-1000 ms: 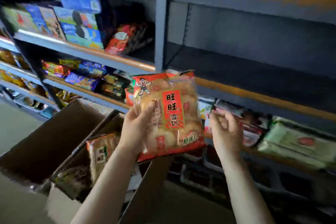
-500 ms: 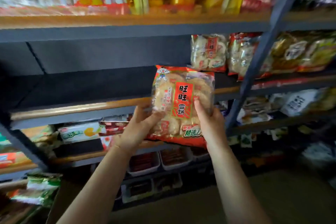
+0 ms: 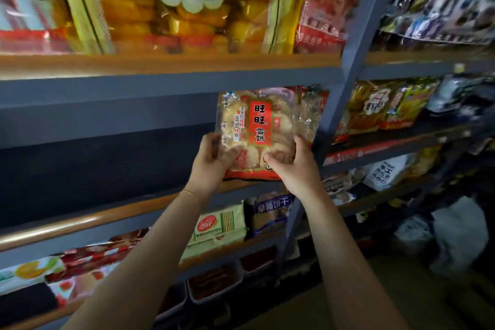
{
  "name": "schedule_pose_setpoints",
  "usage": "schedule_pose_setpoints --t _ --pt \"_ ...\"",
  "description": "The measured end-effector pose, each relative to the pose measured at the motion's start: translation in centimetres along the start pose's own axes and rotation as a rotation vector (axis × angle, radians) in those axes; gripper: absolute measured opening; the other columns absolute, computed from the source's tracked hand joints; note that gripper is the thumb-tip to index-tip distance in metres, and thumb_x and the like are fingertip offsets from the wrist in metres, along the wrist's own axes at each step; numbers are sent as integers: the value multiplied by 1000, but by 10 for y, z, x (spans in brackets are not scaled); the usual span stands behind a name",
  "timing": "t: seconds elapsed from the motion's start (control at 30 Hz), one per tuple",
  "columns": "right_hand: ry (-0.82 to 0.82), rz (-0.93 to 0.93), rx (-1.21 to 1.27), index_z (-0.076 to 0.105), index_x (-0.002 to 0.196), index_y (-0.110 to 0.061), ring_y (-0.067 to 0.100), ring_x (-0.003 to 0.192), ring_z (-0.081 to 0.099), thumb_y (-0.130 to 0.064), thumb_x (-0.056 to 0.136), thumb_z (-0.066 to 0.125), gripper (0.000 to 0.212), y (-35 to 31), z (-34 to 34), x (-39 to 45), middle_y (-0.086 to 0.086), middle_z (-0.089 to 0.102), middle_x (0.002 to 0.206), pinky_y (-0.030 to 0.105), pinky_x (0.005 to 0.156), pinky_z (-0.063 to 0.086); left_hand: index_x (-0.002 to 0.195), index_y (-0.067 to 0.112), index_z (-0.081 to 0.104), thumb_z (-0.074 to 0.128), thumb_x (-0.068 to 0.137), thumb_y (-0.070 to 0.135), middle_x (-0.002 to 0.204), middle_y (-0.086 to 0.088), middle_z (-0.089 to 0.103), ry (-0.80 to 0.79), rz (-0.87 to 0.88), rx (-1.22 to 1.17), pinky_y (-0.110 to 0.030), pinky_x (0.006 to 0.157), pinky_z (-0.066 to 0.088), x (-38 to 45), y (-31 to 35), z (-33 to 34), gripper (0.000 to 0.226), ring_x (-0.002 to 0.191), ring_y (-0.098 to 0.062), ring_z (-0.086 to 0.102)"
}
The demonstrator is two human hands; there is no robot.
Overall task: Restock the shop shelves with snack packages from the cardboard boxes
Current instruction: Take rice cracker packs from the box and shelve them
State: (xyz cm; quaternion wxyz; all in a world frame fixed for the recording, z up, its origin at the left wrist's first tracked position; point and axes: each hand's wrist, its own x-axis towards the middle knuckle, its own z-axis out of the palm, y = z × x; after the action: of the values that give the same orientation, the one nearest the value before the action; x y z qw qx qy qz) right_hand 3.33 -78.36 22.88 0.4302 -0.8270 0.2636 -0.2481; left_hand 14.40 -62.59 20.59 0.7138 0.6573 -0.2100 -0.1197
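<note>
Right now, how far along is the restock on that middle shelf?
Done: similar rice cracker packs already stand at the shelf's right end. In hand: both hands, left and right, hold one rice cracker package upright at the shelf edge, not yet released. Left: the shelf's long dark stretch to the left shows no stock.

Grey metal shelving unit point(image 3: 171, 83) with wood-toned front edges, several tiers. Top tier: large yellow soft-bread bags point(image 3: 187, 0) standing upright. Middle tier: left part bare and dark, clear-and-red rice-cracker packs point(image 3: 312, 112) upright at right end. Lower tier: pale green biscuit pack point(image 3: 217, 225) beside a blue one point(image 3: 270, 211).
</note>
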Motion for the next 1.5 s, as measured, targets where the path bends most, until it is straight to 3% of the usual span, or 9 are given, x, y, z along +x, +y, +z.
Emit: schedule_pose_setpoints --t 0.13,0.23,0.33,0.57,0.8,0.9,1.13,1.37,1.5 --pt "28 -37 -3 19 157 -22 18 147 28 -43 88 72 90 8 -1 50 -2 28 161 32 114 28 123 25 55 79 81 38 122 -7 63 15 43 177 -36 92 57 56 0 21 49 111 -25 64" --pt "26 -34 -56 13 158 -24 22 146 31 -44 89 70 93 18 8 94 0 29 161 38 114 33 96 23 52 74 78 43 110 -7 55 97 -30 410 -38 82 50 92 -6 35 34 101 -27 56" --pt "13 -54 -294 1 156 -32 35 136 45 -45 90 66 94 38 25 128 11 35 157 49 100 48 113 19 53 67 85 41 121 -7 53 100 -122 567 -38 90 46 117 -17 48 38 110 -26 50" --pt "19 -115 -330 8 157 -12 39 127 46 -34 93 68 91 57 43 149 25 31 146 42 96 45 110 52 53 72 73 34 110 10 72 81 -69 334 -50 98 55 139 -28 64 45 103 -17 70" --pt "114 -105 -161 23 149 -5 39 115 56 -4 87 71 78 57 48 163 28 31 144 44 89 55 141 15 37 63 95 -2 111 6 62 67 -40 205 -15 70 55 148 -34 82 55 88 4 67" --pt "92 -194 -125 32 143 -7 37 107 60 -16 88 73 69 61 46 150 26 36 139 40 83 55 133 26 39 62 97 5 114 8 63 103 -28 240 -25 84 56 145 -41 87 48 102 -7 64" --pt "-44 -229 -203 21 155 -12 39 127 48 -37 95 63 77 64 37 149 23 27 151 41 95 47 138 35 34 58 101 29 119 9 66 160 -81 320 -23 76 53 148 -36 100 45 101 -5 65" --pt "-97 -255 -170 16 157 -10 40 140 34 -32 93 65 83 68 33 140 23 18 157 44 107 42 146 29 38 63 99 32 137 2 62 87 -113 339 -36 98 55 138 -33 84 53 117 -17 64" --pt "-18 -310 -174 26 153 -7 39 140 34 -26 90 69 78 67 34 128 23 28 154 47 106 44 155 23 33 64 97 33 144 -6 51 225 -163 500 -38 98 51 109 -15 72 66 124 -24 57"
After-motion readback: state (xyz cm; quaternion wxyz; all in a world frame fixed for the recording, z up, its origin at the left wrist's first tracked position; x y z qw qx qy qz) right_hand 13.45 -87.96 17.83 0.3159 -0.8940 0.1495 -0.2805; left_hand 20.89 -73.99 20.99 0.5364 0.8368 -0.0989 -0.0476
